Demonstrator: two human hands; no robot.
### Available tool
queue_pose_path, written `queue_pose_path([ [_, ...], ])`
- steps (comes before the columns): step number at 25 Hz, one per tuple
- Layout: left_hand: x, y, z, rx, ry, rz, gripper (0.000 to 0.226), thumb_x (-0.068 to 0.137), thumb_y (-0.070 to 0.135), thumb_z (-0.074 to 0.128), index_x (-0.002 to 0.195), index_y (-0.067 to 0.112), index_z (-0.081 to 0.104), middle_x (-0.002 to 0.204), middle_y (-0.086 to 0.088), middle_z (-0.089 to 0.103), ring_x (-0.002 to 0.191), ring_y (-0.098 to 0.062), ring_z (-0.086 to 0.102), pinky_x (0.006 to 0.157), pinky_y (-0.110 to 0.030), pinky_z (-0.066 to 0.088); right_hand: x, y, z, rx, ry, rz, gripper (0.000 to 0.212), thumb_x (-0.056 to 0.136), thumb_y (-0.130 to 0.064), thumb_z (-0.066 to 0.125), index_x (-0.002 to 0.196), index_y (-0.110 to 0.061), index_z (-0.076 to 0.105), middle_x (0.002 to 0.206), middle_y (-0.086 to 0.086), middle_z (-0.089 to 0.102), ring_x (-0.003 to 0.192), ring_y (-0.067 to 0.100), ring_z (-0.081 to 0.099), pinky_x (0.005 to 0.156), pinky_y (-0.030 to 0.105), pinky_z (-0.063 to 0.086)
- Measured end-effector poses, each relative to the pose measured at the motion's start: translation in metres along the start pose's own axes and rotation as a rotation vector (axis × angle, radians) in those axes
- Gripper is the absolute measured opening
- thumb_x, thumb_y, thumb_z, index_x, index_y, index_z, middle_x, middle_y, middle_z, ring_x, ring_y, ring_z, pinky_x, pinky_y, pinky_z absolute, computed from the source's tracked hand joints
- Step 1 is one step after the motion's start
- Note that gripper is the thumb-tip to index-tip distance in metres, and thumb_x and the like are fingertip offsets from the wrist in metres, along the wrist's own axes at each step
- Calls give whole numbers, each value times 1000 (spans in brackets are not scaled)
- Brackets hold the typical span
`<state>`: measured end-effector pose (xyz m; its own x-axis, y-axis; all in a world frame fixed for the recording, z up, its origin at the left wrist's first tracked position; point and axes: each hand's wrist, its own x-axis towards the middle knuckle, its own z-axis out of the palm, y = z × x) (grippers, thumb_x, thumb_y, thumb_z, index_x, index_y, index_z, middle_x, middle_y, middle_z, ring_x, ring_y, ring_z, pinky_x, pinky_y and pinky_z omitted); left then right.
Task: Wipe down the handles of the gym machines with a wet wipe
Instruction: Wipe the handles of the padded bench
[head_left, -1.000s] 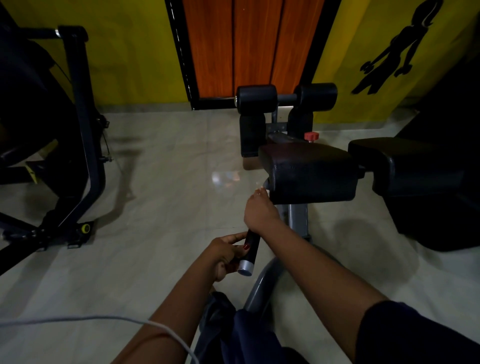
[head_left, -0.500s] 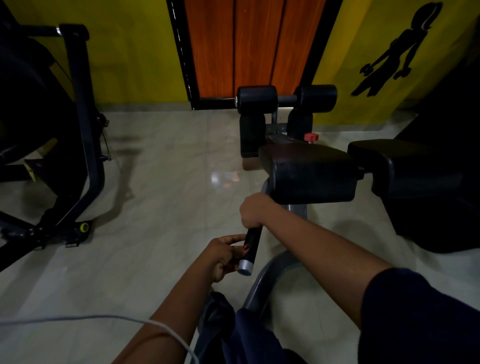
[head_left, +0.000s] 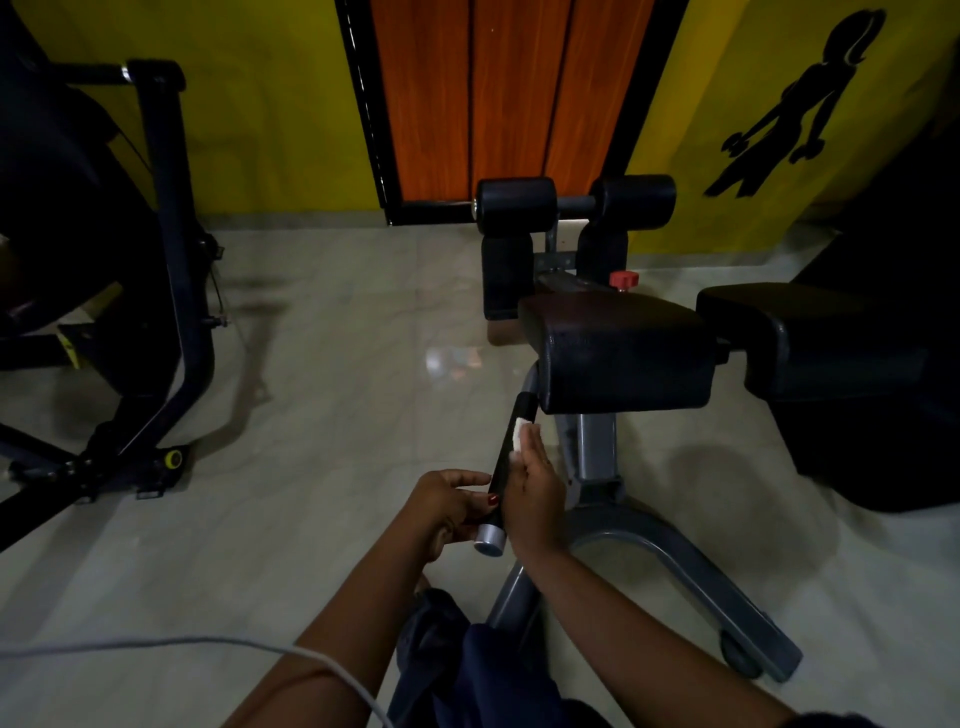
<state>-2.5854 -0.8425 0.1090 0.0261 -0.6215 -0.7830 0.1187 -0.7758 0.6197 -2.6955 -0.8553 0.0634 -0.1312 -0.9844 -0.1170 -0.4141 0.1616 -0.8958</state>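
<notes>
The black handle (head_left: 503, 467) slants down from under the bench pad (head_left: 618, 353) toward the person, ending in a silver cap (head_left: 488, 540). The left hand (head_left: 449, 506) grips its lower end just above the cap, fingers curled round the bar, the thumb lying across the front. The right hand (head_left: 537, 488) lies flat along the handle's right side, with its fingers (head_left: 535, 449) straight and pressed together. A small white wipe (head_left: 519, 439) sits under the fingertips, held against the upper part of the grip.

Behind the pad are a red knob (head_left: 622, 279) and two black rollers (head_left: 514, 205). A grey frame (head_left: 675, 545) stands on the pale tiled floor (head_left: 337, 415). Farther back are an orange door (head_left: 509, 93) and a yellow wall (head_left: 260, 104). A grey cable (head_left: 156, 643) crosses the bottom left.
</notes>
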Motion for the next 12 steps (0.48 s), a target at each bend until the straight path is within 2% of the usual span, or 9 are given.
queue_pose_path([
  [2, 1, 0, 0, -4, 9, -16, 31, 86, -7, 63, 114, 5, 63, 83, -12, 71, 72, -19, 69, 55, -27, 54, 21, -2, 5, 55, 83, 246, 37, 102, -16, 42, 137, -16, 53, 125, 9, 62, 110, 22, 60, 86, 24, 46],
  [3, 1, 0, 0, -5, 11, -21, 31, 86, -7, 63, 115, 4, 62, 82, -11, 71, 70, -18, 68, 56, -28, 54, 35, 0, 7, 197, 86, 396, 32, 101, -17, 43, 127, -16, 61, 117, 11, 66, 99, 22, 63, 79, 28, 49],
  [5, 2, -1, 0, -9, 11, -25, 33, 85, -6, 65, 117, 2, 62, 80, -10, 71, 69, -17, 68, 58, -28, 53, 60, 2, 5, 716, 23, 674, 25, 99, -15, 47, 113, -8, 66, 111, 17, 68, 92, 24, 65, 73, 31, 52],
  [6, 1, -1, 1, -16, 14, -26, 35, 85, -5, 66, 118, 2, 61, 81, -10, 71, 70, -17, 68, 57, -28, 52, 66, 3, -1, 970, -11, 771, 28, 100, -16, 45, 117, -3, 63, 109, 19, 69, 93, 26, 65, 75, 32, 52],
  [7, 0, -2, 1, -25, 22, -29, 36, 84, -4, 67, 119, 3, 60, 81, -10, 70, 70, -17, 67, 57, -28, 51, 69, 5, -4, 1126, -30, 840, 33, 102, -18, 41, 123, 1, 58, 105, 20, 69, 94, 27, 65, 78, 33, 52],
  [10, 2, -4, 2, -41, 76, -39, 46, 81, -2, 71, 123, 9, 54, 97, -15, 68, 82, -22, 65, 62, -31, 51, 48, 5, -11, 1257, -140, 922, 35, 103, -20, 39, 125, 2, 54, 105, 21, 68, 95, 28, 66, 81, 37, 55],
  [12, 5, -5, 0, -13, 96, -30, 54, 78, 0, 75, 124, 13, 51, 112, -19, 62, 96, -27, 60, 71, -36, 50, 21, 3, -16, 1218, -209, 913, 29, 98, -13, 45, 118, 4, 58, 105, 23, 67, 93, 29, 67, 83, 37, 57],
])
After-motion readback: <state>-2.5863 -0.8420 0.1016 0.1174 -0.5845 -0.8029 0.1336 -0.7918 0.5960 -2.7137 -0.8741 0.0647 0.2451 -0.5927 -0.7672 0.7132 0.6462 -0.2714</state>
